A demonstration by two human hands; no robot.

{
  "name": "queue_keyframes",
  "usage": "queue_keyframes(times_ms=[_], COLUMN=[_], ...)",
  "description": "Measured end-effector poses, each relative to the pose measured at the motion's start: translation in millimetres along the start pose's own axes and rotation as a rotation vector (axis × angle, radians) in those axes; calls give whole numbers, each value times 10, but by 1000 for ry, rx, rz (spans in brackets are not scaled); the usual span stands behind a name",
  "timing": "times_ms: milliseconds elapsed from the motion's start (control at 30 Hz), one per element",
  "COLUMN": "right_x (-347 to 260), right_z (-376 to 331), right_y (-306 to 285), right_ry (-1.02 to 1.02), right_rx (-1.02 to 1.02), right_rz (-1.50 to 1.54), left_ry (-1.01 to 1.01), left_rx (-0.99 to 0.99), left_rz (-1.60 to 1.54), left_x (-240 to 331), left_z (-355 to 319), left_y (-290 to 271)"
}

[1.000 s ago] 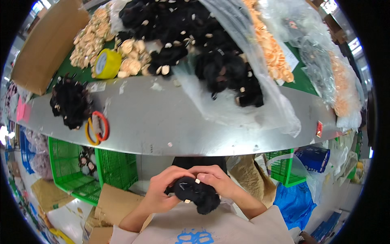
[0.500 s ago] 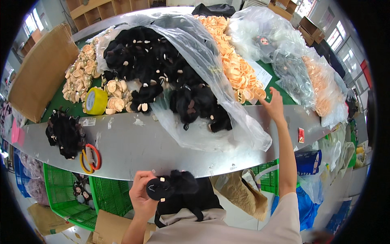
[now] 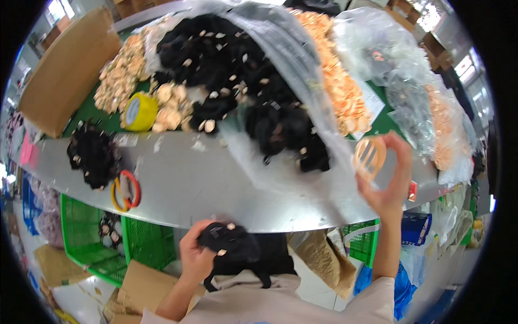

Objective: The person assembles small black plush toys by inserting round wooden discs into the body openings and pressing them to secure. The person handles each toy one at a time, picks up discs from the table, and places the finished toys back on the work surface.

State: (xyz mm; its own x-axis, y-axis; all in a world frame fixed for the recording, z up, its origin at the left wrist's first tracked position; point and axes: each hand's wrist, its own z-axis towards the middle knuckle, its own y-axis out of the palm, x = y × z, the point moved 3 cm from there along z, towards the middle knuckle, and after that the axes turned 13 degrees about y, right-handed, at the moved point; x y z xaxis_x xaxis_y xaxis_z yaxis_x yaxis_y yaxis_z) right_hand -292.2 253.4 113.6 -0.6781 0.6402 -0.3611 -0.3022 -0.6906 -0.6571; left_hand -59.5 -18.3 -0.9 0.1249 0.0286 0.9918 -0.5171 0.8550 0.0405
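My left hand (image 3: 196,252) is closed on a black plush toy piece (image 3: 233,242), which has small pale tabs on its edges, just in front of the table's near edge. On the right, my right hand (image 3: 393,186) pinches a peach-coloured slotted plastic disc (image 3: 369,158) between thumb and fingers, raised over the metal table edge (image 3: 216,200). Beyond it lies a pile of similar peach discs (image 3: 345,97). A large heap of black plush pieces (image 3: 216,59) fills the middle, partly inside a clear plastic bag (image 3: 291,48).
Scissors with red and yellow handles (image 3: 135,189) lie beside a black plush bundle (image 3: 91,156) at left. Behind are yellow tape (image 3: 140,112), pale plastic parts (image 3: 121,81) and a cardboard box (image 3: 65,75). Green crates (image 3: 91,254) stand below the table. Clear bags (image 3: 410,97) occupy the far right.
My right hand has come back toward me from the peach pile and now holds one disc. My left hand keeps the plush, now turned slightly. The whole view has shifted somewhat.
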Motion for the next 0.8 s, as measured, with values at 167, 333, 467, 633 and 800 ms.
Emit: queue_keyframes(times_ms=[167, 333, 467, 633, 800], right_x=[-1024, -1408, -1555, -1643, -1630], right_z=[-390, -577, -638, -635, -629], right_y=[366, 619, 713, 755, 864], right_ry=[-275, -283, -238, -424, -481], right_rx=[-444, -584, -719, -770, -796], right_rz=[104, 587, 706, 624, 634], left_ry=[19, -118, -98, -80, 36], left_rx=[-179, -227, -232, -240, -210], left_rz=[-63, -122, -98, -46, 53], left_x=[100, 135, 136, 179, 151], left_z=[18, -85, -152, -180, -189], left_y=[193, 120, -3, -70, -112])
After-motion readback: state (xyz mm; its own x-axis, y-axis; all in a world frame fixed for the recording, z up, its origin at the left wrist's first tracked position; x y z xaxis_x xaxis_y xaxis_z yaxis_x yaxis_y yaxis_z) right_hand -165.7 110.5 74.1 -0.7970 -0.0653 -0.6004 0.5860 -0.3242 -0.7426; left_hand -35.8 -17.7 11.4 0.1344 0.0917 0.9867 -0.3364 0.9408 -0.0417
